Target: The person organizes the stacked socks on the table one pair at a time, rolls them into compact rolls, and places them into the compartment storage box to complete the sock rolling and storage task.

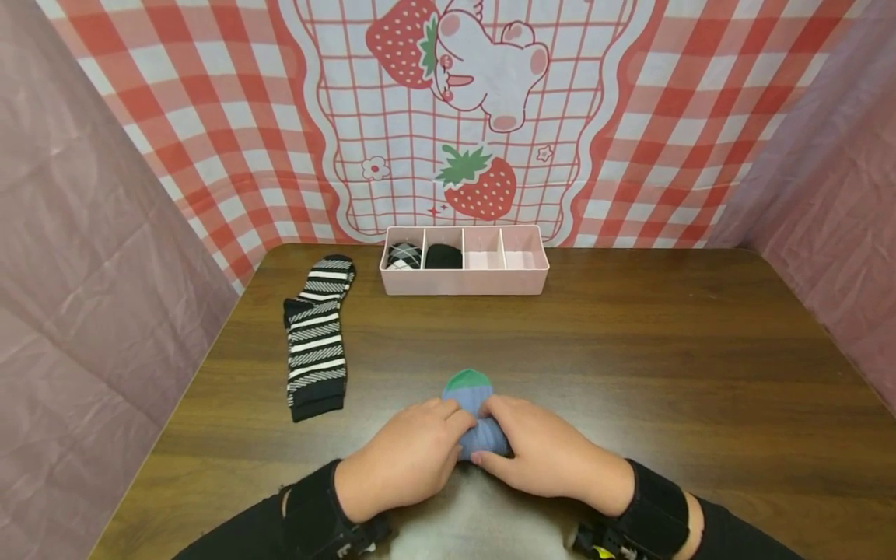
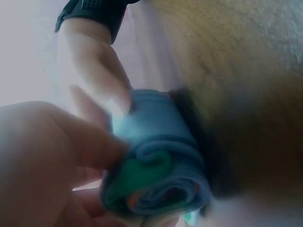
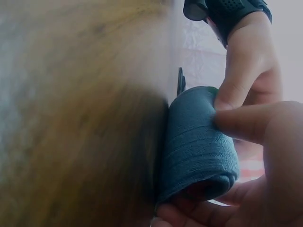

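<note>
1. Brown tabletop [image 1: 665, 350] bears a part-rolled blue sock [image 1: 486, 442].
2. Your left hand [image 1: 407, 451] and right hand [image 1: 553, 451] curl closely round its opposite ends.
3. Its green tip [image 1: 467, 379] lies just beyond your grip.

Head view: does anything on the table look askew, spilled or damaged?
Nothing stands out. The pink organizer sits upright, the striped sock lies flat, slightly slanted, and the left hand and right hand hold the partly rolled blue sock. No spill or damage shows.
</note>
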`<state>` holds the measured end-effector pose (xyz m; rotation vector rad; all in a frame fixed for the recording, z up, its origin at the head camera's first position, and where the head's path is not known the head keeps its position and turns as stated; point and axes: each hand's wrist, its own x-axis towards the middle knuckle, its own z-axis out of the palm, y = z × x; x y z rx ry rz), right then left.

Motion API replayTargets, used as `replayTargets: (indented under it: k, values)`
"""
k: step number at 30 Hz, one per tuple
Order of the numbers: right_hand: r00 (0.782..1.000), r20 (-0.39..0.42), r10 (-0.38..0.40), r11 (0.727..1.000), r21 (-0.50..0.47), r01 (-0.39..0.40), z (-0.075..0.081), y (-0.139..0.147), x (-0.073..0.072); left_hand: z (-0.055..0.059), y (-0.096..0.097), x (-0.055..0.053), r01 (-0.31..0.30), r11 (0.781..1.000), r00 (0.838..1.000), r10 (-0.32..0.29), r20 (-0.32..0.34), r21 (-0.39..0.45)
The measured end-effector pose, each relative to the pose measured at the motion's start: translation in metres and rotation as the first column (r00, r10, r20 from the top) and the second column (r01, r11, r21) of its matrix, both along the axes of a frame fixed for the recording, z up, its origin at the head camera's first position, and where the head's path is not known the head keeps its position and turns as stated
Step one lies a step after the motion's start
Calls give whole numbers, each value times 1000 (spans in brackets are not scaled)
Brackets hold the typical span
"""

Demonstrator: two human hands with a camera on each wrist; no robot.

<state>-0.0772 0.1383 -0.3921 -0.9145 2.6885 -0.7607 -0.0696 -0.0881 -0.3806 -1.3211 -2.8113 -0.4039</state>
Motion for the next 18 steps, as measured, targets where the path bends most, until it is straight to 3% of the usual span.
replayTargets:
  k: [9, 18]
  values:
    - [1000, 3, 18, 1000, 25, -18, -1, 0, -2, -3, -3, -11, -4, 1000, 991, 2, 136, 12]
    - [1000, -10, 24, 999, 27, -24, 0, -1, -1, -5, -6, -14, -32, 998, 957, 14, 289, 60]
